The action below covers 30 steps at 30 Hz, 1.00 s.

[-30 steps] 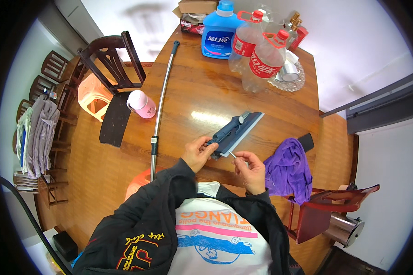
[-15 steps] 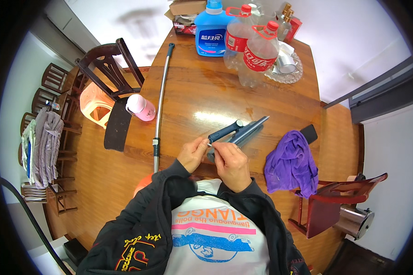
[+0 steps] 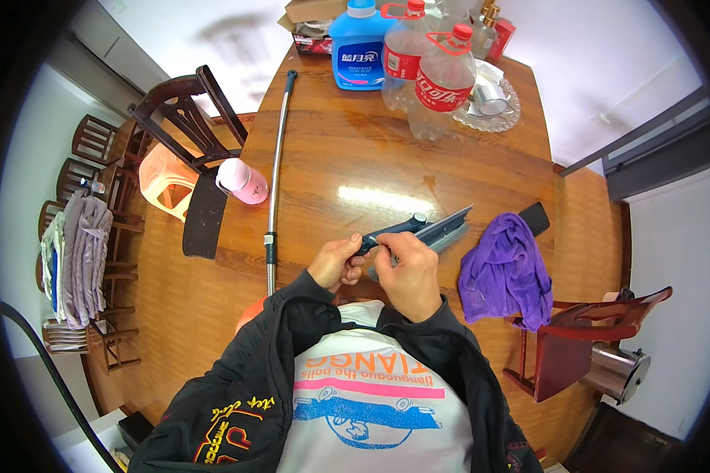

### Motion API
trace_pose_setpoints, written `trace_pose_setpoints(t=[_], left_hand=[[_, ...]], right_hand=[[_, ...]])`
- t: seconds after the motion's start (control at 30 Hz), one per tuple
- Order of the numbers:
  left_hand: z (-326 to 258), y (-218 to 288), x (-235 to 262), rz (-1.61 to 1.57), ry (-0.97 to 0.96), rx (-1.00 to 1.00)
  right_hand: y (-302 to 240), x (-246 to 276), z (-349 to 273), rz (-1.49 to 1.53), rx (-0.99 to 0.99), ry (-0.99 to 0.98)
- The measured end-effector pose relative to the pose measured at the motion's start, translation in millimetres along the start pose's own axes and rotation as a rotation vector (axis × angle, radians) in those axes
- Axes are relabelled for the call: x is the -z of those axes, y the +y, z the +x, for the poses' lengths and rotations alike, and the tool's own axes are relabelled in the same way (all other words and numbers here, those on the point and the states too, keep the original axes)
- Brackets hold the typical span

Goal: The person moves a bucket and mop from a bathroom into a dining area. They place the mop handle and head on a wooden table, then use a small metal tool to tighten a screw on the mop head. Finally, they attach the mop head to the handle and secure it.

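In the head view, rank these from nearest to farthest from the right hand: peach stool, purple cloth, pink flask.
From the right hand:
1. Purple cloth: just to its right.
2. Pink flask: across to the left, by the left edge of the table.
3. Peach stool: farther left, on the floor.

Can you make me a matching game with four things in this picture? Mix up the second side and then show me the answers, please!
Column one
1. Bladed tool
2. Rumpled cloth
3. Long pole
4. Big jug

Column two
A. Silver, running along the left part of the table
B. Blue, at the far end of the table
C. Held in the left hand
D. Purple, near the table's right edge

Right pairs: 1-C, 2-D, 3-A, 4-B
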<state>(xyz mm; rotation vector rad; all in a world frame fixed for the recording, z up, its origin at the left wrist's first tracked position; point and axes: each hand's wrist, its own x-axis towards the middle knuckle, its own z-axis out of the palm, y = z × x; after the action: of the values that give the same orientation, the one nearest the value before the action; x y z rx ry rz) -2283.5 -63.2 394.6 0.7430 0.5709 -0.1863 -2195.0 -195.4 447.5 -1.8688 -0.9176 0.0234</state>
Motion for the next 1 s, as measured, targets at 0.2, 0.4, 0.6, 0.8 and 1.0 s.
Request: trace_pose_setpoints(t=[0.2, 0.4, 0.6, 0.8, 1.0], left_hand=[[-2.8, 1.6, -5.4, -0.117, -0.022, 0.076], [-1.5, 5.7, -8.3, -0.091, -0.007, 0.091], [-2.5, 12.1, -2.9, -0.078, -0.056, 0.089], [-18.4, 31.0, -17.1, 0.164, 0.053, -0.113], [-47.5, 60.5, -44.8, 0.93, 0.12, -0.507]], right_hand=[[-6.1, 8.2, 7.4, 0.146, -0.162, -0.017], [-2.8, 10.5, 8.5, 0.203, -0.226, -0.017], [-6.4, 12.0, 12.7, 0.22, -0.231, -0.013], [-13.3, 23.0, 12.8, 0.337, -0.277, -0.119], [-26.4, 59.1, 19.6, 0.395, -0.251, -0.126]])
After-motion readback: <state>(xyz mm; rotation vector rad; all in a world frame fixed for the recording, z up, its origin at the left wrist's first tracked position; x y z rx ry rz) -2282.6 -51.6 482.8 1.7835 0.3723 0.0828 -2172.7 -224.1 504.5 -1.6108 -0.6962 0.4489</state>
